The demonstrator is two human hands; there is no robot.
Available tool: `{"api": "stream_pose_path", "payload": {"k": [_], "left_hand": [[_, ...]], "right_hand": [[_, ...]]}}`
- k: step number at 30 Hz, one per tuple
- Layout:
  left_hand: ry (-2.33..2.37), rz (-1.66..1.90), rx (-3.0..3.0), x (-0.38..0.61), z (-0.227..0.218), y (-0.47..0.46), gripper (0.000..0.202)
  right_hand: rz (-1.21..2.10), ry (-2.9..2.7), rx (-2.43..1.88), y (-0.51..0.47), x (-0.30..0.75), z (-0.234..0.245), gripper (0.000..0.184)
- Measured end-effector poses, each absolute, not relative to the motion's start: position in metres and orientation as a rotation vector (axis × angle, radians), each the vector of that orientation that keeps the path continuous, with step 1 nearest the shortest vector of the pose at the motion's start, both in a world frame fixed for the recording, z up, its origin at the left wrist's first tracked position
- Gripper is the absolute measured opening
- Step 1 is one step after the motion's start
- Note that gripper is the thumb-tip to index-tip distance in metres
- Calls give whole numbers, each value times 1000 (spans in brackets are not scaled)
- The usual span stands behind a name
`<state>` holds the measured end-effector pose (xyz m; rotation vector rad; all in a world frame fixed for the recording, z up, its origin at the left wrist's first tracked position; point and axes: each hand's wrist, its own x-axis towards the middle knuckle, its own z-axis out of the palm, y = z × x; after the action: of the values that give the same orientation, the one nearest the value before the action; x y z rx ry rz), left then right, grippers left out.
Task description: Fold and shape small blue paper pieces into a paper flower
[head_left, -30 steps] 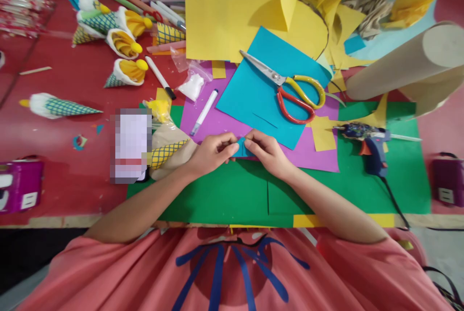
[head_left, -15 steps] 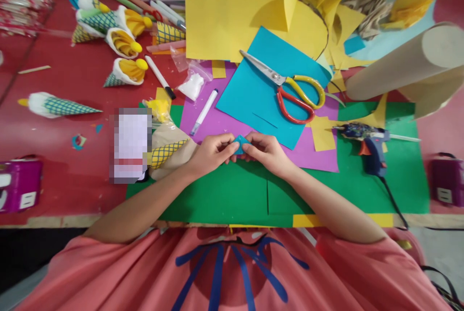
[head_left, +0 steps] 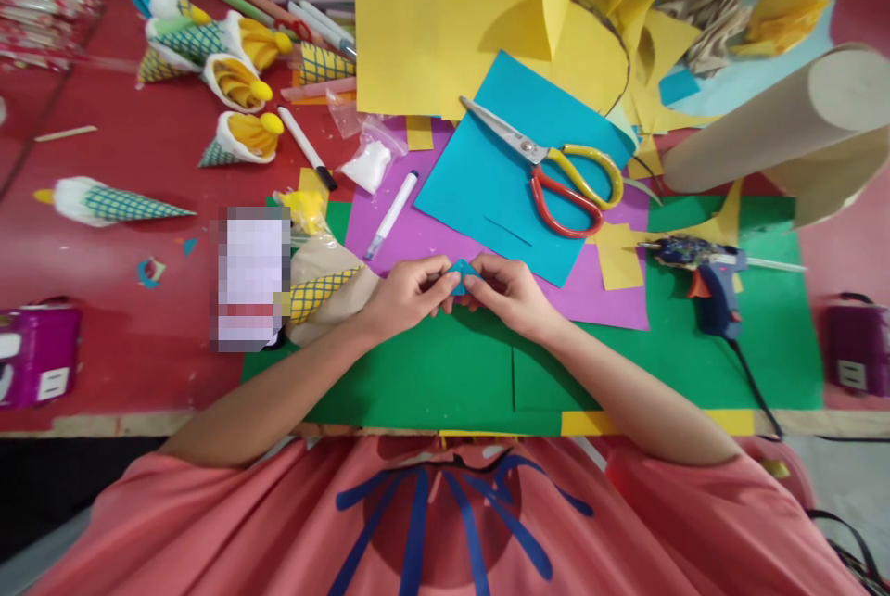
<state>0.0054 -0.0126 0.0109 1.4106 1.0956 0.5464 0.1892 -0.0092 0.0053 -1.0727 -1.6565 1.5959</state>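
Observation:
A small folded piece of blue paper (head_left: 462,273) is pinched between both hands, its tip pointing away from me. My left hand (head_left: 415,288) is closed on its left side, thumb on top. From the right, my right hand (head_left: 511,292) grips it the same way, with the fingers partly hidden beneath. Both hands are just above the green sheet (head_left: 431,369) and the near edge of the purple sheet (head_left: 612,299). Beyond them lies a larger blue sheet (head_left: 465,170) with scissors (head_left: 539,151) on it, handles yellow and red. A white marker (head_left: 391,216) rests beyond my left hand.
At right lie a glue gun (head_left: 716,285) with its cord and a large paper roll (head_left: 771,119). Yellow card (head_left: 424,31) covers the back. Several paper cones (head_left: 240,151) sit at left, near a plastic bag (head_left: 375,156) with white stuff and a blurred-out rectangular object (head_left: 251,276).
Hardly anything differs. The fingers have shifted very slightly on the folded blue paper, and both hands stay in the same place.

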Motion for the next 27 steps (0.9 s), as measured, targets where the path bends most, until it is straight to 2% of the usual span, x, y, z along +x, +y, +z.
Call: {"api": "stream_pose_path", "payload": {"k": [8,13,16,27], "left_hand": [[1083,569,1391,5,11,-11,32],[983,728,1290,1,8,-9,35],[947,794,1231,-1,9,-7,30],[950,682,1281,1,24,-8,23]], "right_hand": [[1609,-1629,-1076,-10,189,5,27],[1722,-1419,-1075,-11,191,6,27],[1804,-1284,-1070,-11,192,8,29],[1897,-1213,-1010,-11,193,10,29]]}}
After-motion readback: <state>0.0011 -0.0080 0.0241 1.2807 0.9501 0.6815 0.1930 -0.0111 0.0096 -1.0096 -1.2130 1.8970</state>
